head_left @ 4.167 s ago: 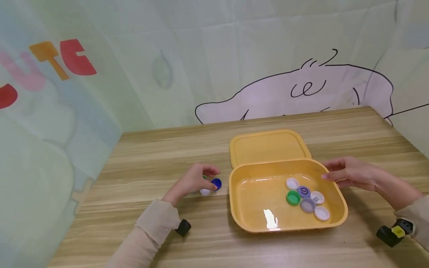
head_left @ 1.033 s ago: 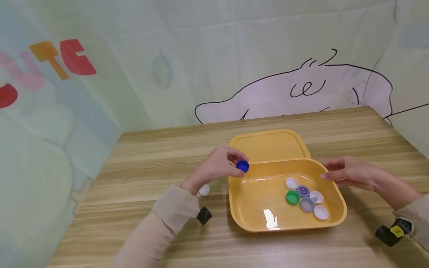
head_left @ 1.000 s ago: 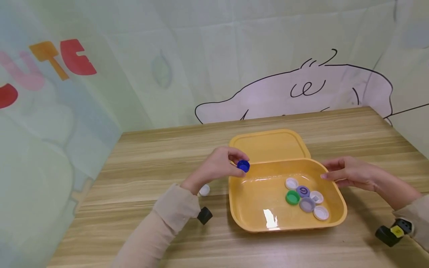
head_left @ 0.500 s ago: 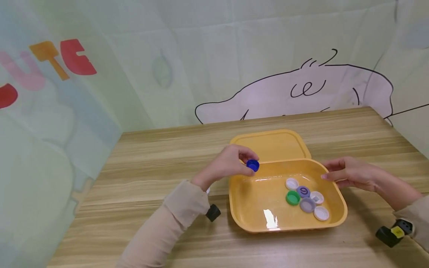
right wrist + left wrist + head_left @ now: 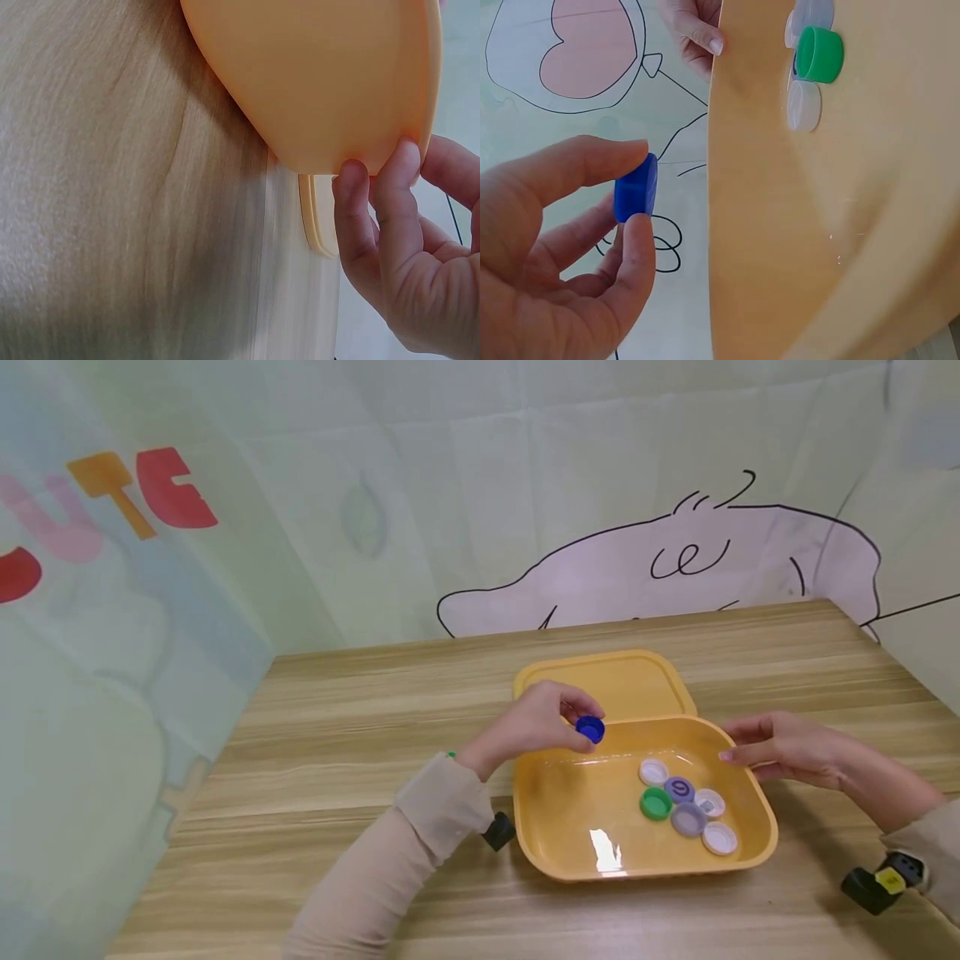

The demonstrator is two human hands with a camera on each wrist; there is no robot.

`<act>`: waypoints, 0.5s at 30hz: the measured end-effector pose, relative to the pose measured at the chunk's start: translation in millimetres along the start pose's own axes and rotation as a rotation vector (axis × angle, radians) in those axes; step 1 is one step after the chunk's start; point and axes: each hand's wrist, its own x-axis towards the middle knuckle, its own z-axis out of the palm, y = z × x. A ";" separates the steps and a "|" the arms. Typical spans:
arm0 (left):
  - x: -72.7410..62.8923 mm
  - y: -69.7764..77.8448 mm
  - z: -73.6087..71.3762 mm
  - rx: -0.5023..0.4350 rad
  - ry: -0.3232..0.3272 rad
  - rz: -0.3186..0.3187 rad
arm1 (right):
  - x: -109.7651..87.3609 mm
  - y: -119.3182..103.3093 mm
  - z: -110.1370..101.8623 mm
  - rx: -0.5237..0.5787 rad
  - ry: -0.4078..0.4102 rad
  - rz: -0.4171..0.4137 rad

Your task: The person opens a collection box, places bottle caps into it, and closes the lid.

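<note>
Between thumb and fingertips, my left hand (image 5: 536, 722) pinches a dark blue bottle cap (image 5: 590, 729) over the back left part of a yellow plastic box (image 5: 570, 814). The left wrist view shows the blue cap (image 5: 636, 187) edge-on, held outside the box's rim line. My right hand (image 5: 787, 749) holds the box's back right corner, its thumb at the rim; in the right wrist view fingertips (image 5: 352, 180) press the outer wall. Inside the box, toward the right, lie several caps: a green cap (image 5: 656, 803), a purple cap (image 5: 679, 789), a lilac cap (image 5: 688, 819) and white caps (image 5: 720, 838).
A yellow lid (image 5: 645, 681) lies flat behind the box. Just past the left sleeve, a sliver of a green cap (image 5: 451, 753) shows on the wooden table (image 5: 337, 718). A printed cloth (image 5: 420, 527) hangs along the table's back and left sides.
My left hand picked up the blue cap from the table and carried it right, over the box; over the last second it drifted further right. The right hand stays at the corner.
</note>
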 end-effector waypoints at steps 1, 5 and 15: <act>1.1 0.3 0.9 0.002 -0.001 -0.001 | 0.1 0.1 0.3 -0.001 0.002 0.002; 6.6 1.4 4.4 0.016 -0.010 -0.008 | -0.1 0.2 0.2 -0.004 0.005 0.000; 17.3 7.8 14.9 0.013 -0.059 0.006 | -0.3 0.9 -1.2 0.008 -0.002 -0.006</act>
